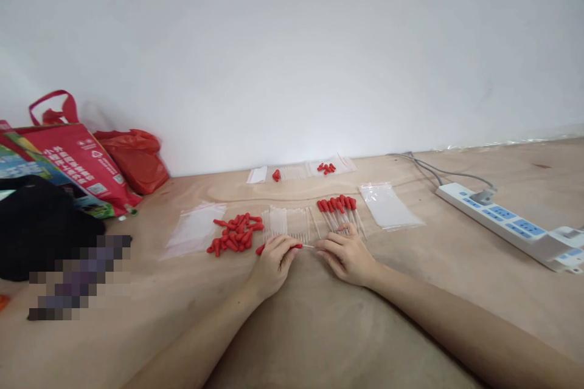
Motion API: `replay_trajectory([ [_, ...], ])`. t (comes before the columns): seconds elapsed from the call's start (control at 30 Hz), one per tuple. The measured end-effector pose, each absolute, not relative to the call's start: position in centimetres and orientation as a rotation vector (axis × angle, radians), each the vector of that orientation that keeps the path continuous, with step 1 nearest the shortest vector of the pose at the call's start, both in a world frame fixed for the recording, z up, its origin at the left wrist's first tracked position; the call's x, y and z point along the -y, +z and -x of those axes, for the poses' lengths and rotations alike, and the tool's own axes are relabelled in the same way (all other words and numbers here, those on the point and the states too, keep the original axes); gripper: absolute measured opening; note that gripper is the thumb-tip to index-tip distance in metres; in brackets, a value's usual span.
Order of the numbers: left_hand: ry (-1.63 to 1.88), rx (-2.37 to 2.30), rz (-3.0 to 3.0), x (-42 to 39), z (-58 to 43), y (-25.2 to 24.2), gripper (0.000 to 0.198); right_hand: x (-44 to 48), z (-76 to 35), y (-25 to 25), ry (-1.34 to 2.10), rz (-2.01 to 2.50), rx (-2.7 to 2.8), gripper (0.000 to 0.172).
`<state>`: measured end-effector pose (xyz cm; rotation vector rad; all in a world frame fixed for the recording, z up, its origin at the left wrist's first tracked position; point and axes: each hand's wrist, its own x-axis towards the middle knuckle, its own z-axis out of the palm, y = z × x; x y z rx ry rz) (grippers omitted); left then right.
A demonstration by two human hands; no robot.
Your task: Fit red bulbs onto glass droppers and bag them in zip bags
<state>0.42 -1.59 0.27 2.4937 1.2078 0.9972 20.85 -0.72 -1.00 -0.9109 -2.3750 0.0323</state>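
My left hand [275, 262] is closed on a red rubber dropper bulb [297, 246], whose narrow end shows past the fingertips. From that end a thin clear dropper tube [308, 246] runs to my right hand [345, 253], which pinches it. How deep the tube sits in the bulb I cannot tell. Just beyond the left hand lies a row of clear tubes [285, 222]. A pile of loose red bulbs [235, 234] is to its left. Past my right hand, several droppers with red bulbs fitted [337, 203] lie side by side, bulbs pointing away.
Clear zip bags [194, 228] [390, 206] flank the rows. Near the wall are more tubes [294, 173] and a bag with small red bulbs [326, 168]. A power strip [506, 219] lies right; a red shopping bag [82, 164] and black cloth item [41, 225] are left.
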Motion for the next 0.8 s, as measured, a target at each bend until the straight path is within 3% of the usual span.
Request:
replay_trajectory([
  [0.27,0.957,-1.110,-2.533,1.68,-0.25,0.02,0.016,0.10,-21.23,-0.97,0.236,0.822,2.410,0.021],
  [0.8,0.851,-1.072,-2.715,2.28,-0.61,-0.30,0.019,0.85,-21.25,-0.83,0.045,0.831,2.454,0.022],
])
